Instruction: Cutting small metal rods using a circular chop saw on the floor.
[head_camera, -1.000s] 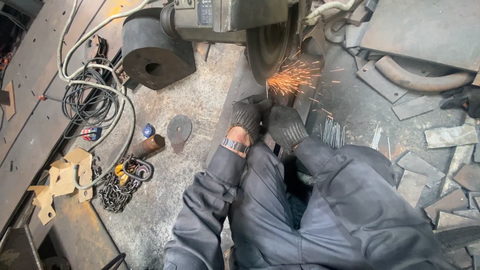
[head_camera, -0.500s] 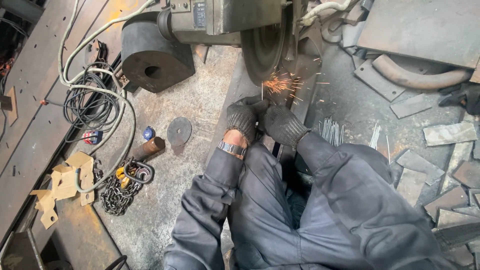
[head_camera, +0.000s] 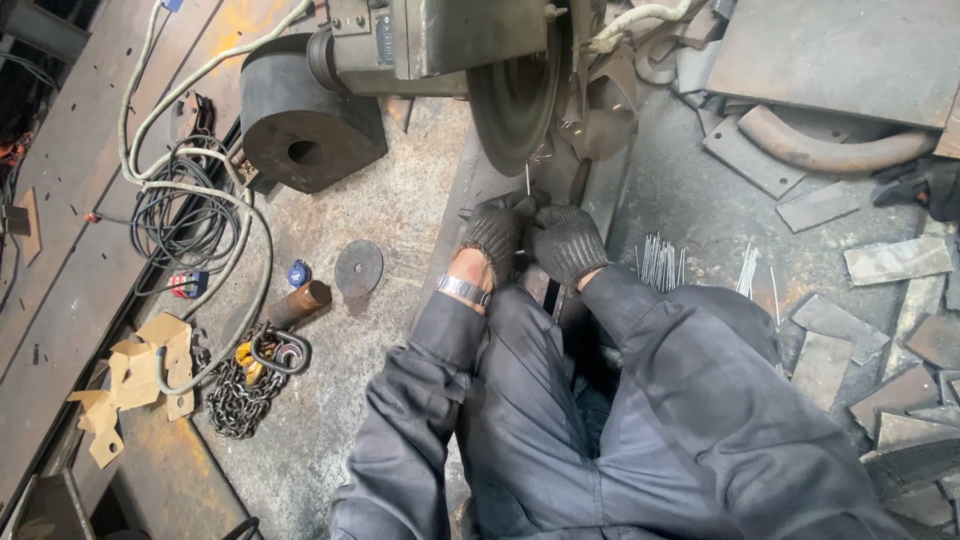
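Rod held to grinding wheel, floor clutter all round

Thin metal rod (head_camera: 527, 182) stands nearly upright with its tip at the lower rim of the grinding wheel (head_camera: 515, 95); the gloved left hand (head_camera: 492, 232) and gloved right hand (head_camera: 565, 243) sit side by side just below, fingers curled tight about its lower end. Just right of the right hand a bundle of thin rods (head_camera: 660, 262) lies on the floor, with flat steel offcuts (head_camera: 897, 260) and a curved pipe piece (head_camera: 830, 152) farther toward the floor's right edge. Left of the hands lie a loose abrasive disc (head_camera: 359, 268), a short brown tube (head_camera: 300, 300) and a chain with a hook (head_camera: 250, 385). A black cylindrical block (head_camera: 300, 125) stands beside the grinder, coiled cables (head_camera: 185, 215) near the left edge.
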